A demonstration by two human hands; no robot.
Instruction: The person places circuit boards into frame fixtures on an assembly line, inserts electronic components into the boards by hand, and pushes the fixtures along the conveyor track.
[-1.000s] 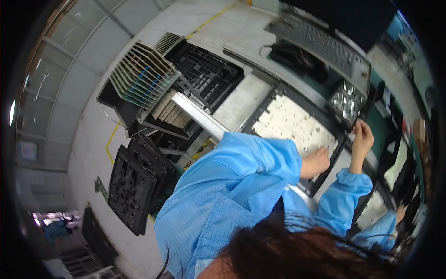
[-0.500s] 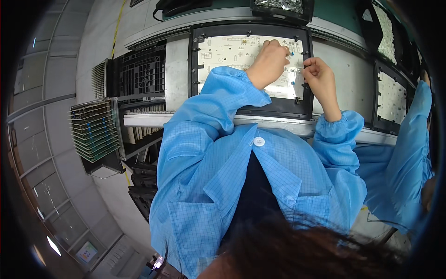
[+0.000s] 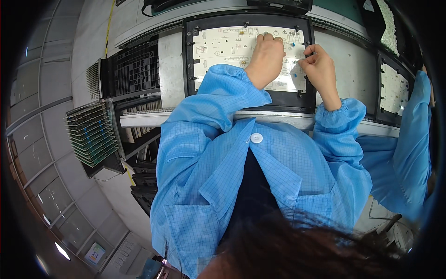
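A white circuit board [image 3: 211,49] lies in a black frame [image 3: 189,69] across the rail in front of me. My left hand [image 3: 266,60] is over the board's right half, its fingers curled down near the far edge; whatever they hold is hidden. By the frame's right side, my right hand [image 3: 320,72] has thumb and fingers pinched together, and anything between them is too small to make out. Small blue parts [image 3: 296,75] stand on the board close to the right hand. Further left on it is a small yellow part [image 3: 241,33].
Another framed board [image 3: 395,88] sits to the right, beside a co-worker's blue sleeve [image 3: 413,125]. A black bin [image 3: 283,4] stands beyond my frame. On the left are a black rack [image 3: 134,72] and a stack of green circuit boards [image 3: 93,135].
My left hand has shifted slightly left over the board, fingers still curled. My right hand stays pinched by the frame's right side. The whole view has moved a little.
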